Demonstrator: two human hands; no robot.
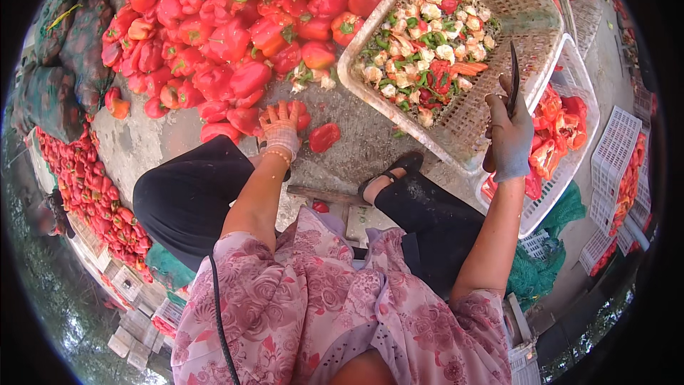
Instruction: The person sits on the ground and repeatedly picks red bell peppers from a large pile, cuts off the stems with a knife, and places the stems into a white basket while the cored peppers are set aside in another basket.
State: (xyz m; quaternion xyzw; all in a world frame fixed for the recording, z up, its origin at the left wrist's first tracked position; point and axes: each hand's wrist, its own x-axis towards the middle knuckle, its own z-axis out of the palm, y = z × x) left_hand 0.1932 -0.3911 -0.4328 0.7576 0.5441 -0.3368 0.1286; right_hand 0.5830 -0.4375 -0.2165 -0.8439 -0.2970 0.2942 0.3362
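My left hand (280, 129), in a light work glove, reaches down to the near edge of a heap of red bell peppers (224, 37). Its fingers are spread over a red bell pepper (301, 115), touching it without a visible grip. A knife (514, 72) with a dark, slightly curved blade points up from my right hand (508, 136), which wears a grey-coated glove. That hand is above the near right side of a dirty plastic crate (513, 0). Inside the crate lie pale pepper cores (430, 37), green stems and red scraps.
Right of the knife, a white plastic crate (556, 203) contains opened red peppers (558, 128). A single pepper (324, 137) lies on the concrete near my shoe (398, 171). Filled mesh sacks (48, 99) are at left, stacked crates (614, 155) at right, green netting (534, 278) below.
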